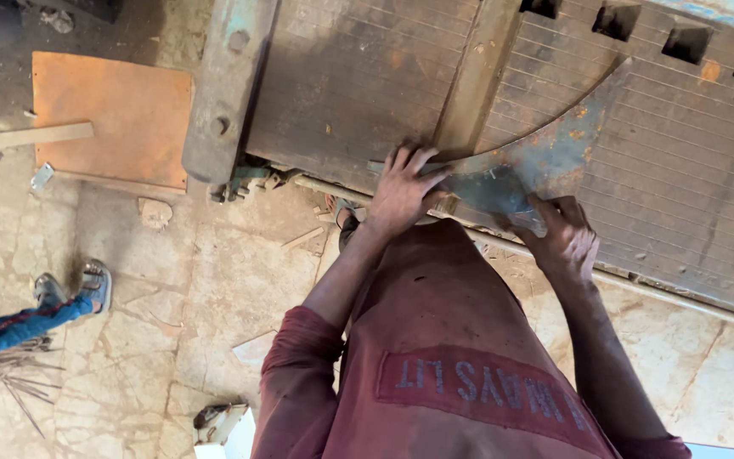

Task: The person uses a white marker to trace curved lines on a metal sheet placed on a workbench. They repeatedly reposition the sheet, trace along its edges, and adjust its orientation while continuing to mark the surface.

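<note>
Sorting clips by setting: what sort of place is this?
Probably a metal workshop. Both hands press a curved, rust-spotted steel plate on a heavy grooved steel machine bed; a rusty orange flat sheet lies on the cracked floor.
</note>
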